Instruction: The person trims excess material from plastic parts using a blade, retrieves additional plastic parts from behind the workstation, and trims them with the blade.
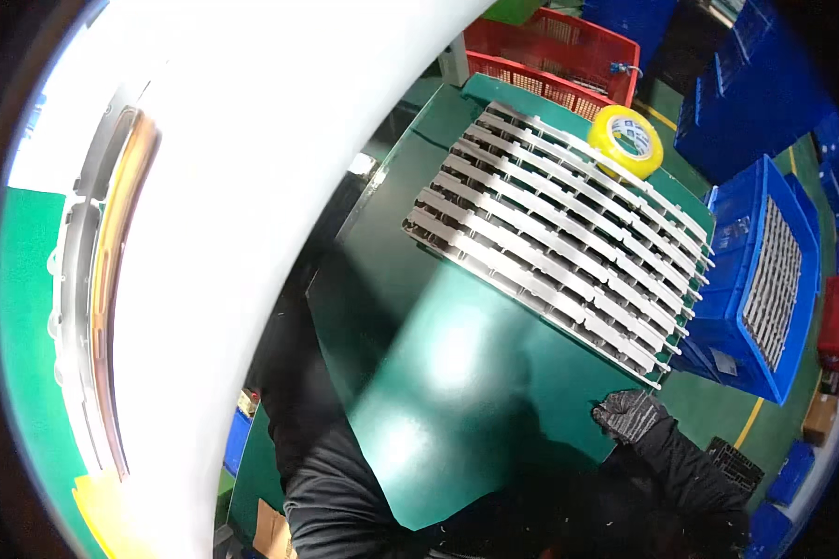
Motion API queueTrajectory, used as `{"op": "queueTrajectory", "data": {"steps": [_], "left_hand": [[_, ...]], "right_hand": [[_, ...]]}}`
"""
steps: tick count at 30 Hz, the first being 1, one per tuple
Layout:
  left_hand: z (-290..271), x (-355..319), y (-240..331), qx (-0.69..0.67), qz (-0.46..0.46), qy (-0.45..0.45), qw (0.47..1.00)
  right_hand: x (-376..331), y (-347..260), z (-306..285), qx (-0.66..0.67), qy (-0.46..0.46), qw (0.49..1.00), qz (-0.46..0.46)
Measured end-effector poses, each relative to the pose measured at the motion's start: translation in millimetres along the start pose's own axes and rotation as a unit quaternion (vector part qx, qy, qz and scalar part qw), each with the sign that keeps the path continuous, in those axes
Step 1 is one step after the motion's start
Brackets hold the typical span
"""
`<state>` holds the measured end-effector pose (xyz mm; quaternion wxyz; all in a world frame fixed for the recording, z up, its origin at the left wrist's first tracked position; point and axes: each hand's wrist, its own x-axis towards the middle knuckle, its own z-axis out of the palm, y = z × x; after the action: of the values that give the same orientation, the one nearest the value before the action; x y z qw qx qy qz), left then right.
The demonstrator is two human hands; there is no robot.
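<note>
My right hand (630,415), in a grey knitted glove and black sleeve, rests by the table's near right edge. Its fingers are curled closed, and their inner side is hidden. Just beyond it lies a stack of white slotted strips (559,238), set in parallel rows across the green table (438,373). My left arm (331,466) reaches forward along the table's left side in a black sleeve. A large white curved object (280,186) covers where it ends, so my left hand does not show.
A yellow tape roll (625,142) sits at the strips' far edge. Red crates (569,56) stand behind the table. On the right, a blue bin (732,270) holds more strips, with tall blue containers (755,93) beyond it. A cardboard piece (270,531) lies at lower left.
</note>
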<state>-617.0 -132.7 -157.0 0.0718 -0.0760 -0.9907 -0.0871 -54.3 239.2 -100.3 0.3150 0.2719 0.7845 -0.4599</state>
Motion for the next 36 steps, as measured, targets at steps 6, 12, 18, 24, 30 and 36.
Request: {"op": "queueTrajectory", "data": {"steps": [6, 12, 18, 24, 30, 36], "left_hand": [[-30.9, -122.5, 60.4, -0.109, 0.065, -0.047, 0.991], [-83.0, -320.5, 101.0, -0.144, 0.075, -0.166, 0.973], [-119.7, -481.0, 139.8, -0.186, 0.032, -0.256, 0.948], [-169.7, -564.4, 157.5, -0.344, 0.069, -0.399, 0.847], [-113.5, -587.8, 142.3, -0.274, -0.268, -0.049, 0.923], [-83.4, -572.5, 185.9, -0.198, -0.339, -0.018, 0.92]], "right_hand": [[-2.1, 2.4, -5.0, 0.047, -0.038, 0.998, 0.012], [2.9, 25.0, 4.6, 0.126, -0.044, 0.991, -0.027], [26.5, 15.2, 33.8, -0.058, -0.046, 0.982, -0.175], [8.8, -17.3, 72.6, 0.091, -0.102, 0.974, -0.182], [3.3, 10.9, 72.5, 0.274, -0.189, 0.939, -0.083], [-21.5, 48.3, 74.3, 0.321, -0.298, 0.897, -0.066]]}}
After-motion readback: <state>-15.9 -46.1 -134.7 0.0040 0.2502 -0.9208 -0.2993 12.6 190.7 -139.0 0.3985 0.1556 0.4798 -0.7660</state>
